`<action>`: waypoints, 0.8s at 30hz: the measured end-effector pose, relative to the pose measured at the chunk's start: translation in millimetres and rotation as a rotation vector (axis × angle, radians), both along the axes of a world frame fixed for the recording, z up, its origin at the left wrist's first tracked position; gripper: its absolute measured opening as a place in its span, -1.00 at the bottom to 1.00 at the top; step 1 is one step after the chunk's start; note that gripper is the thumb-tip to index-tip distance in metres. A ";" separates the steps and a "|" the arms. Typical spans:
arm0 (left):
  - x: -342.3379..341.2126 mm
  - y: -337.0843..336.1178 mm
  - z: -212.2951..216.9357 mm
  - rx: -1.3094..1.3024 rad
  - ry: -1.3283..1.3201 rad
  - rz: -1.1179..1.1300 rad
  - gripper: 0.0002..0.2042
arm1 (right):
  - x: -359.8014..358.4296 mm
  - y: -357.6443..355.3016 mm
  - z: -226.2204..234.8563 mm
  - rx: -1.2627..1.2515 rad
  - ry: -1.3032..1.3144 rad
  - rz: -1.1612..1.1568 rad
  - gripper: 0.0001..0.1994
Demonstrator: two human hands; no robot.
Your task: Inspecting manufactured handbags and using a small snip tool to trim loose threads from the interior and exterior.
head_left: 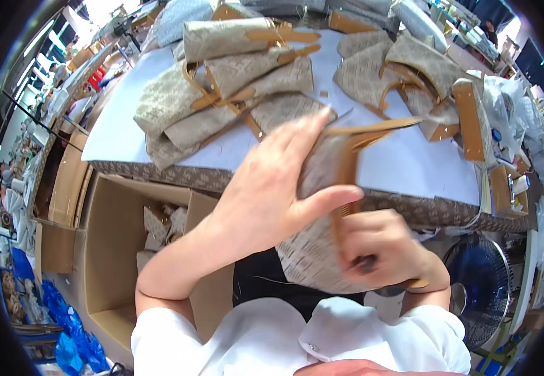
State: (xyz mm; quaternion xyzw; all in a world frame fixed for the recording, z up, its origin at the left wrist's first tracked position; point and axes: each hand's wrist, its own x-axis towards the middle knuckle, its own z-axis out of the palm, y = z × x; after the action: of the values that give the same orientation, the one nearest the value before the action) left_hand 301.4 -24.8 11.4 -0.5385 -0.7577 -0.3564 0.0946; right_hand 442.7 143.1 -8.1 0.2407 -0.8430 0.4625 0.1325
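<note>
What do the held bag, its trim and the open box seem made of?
Bag: probably canvas or coated fabric, matt; printed grey-beige pattern, soft bends. Trim: perhaps leather or imitation, smooth; even tan colour. Box: likely cardboard, matt brown; plain folded walls.

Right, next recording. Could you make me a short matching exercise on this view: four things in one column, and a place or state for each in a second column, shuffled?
Column one
1. fan
2. cardboard box
3. blue plastic
4. patterned fabric piece

Column two
A. open-topped, with smaller pieces inside
B. tan-trimmed, with the left hand against it
C. at the person's right, lower than the white tabletop
D. crumpled, in the lower left of the picture

Right pairs: 1-C, 2-A, 3-D, 4-B
</note>
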 end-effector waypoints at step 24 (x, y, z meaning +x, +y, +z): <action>30.0 -90.5 -131.6 -0.072 -0.448 -0.020 -0.64 | -35.2 -5.1 -110.6 0.222 0.168 -0.221 -0.57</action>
State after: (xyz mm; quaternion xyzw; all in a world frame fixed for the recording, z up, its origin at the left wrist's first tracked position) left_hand 331.4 -115.3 -120.2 -0.4564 -0.7665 -0.4408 -0.0991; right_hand 407.4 137.9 -118.8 0.1974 -0.8961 0.3277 0.2249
